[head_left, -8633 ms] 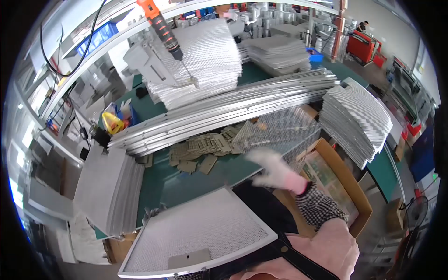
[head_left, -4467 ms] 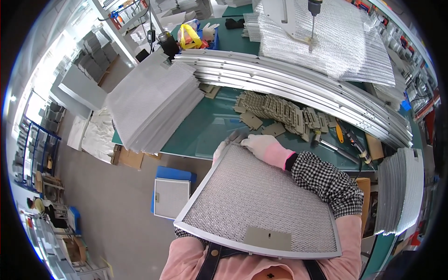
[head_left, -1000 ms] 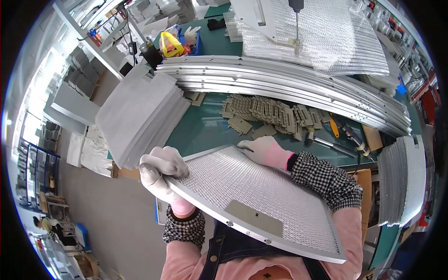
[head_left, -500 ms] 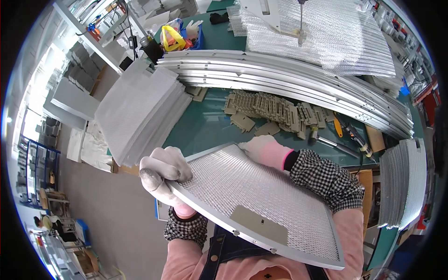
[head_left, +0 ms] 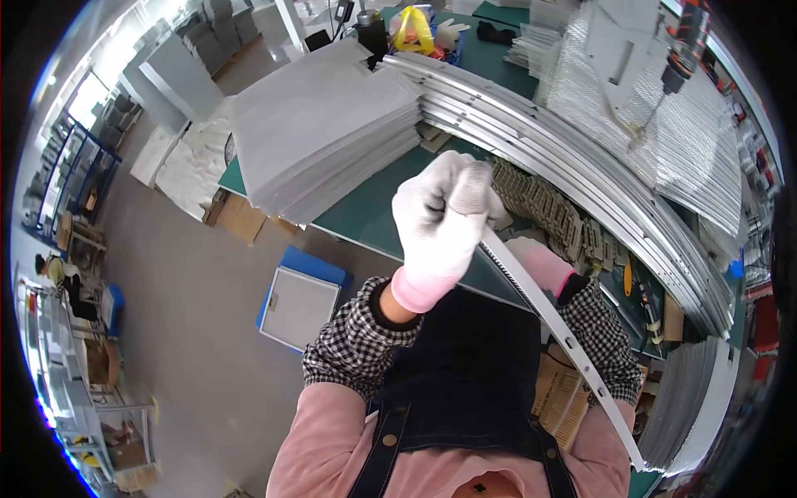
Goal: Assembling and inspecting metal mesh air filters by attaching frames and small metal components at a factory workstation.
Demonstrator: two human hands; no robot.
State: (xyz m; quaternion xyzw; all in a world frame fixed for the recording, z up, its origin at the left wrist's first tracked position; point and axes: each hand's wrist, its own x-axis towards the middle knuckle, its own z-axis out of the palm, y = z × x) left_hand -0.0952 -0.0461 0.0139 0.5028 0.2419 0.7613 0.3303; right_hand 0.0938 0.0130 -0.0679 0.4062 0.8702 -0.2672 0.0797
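My left hand point(head_left: 444, 228), in a white glove with a pink cuff, is closed round the upper end of a metal-framed mesh filter panel point(head_left: 566, 336). The panel stands nearly edge-on, so a narrow silver frame side with small holes shows, slanting down to the right. Its mesh face is almost out of sight. Behind the frame is my gloved right hand point(head_left: 540, 264), against the panel's far side near the same end; its fingertips are partly hidden. Just beyond the hands lie many flat beige plates point(head_left: 540, 199) in a row on the green table point(head_left: 365, 217).
A stack of grey mesh sheets point(head_left: 324, 124) rises at the left of the table. Long aluminium bars point(head_left: 573, 137) curve across the back. A power driver point(head_left: 685, 50) hangs at the upper right. An orange-handled tool point(head_left: 628, 278) lies at right. A blue bin point(head_left: 303, 290) stands on the floor.
The panel has turned from face-up to nearly edge-on. My left hand has risen and moved right with its end; my right hand has shifted right, now behind the frame. The view has shifted too.
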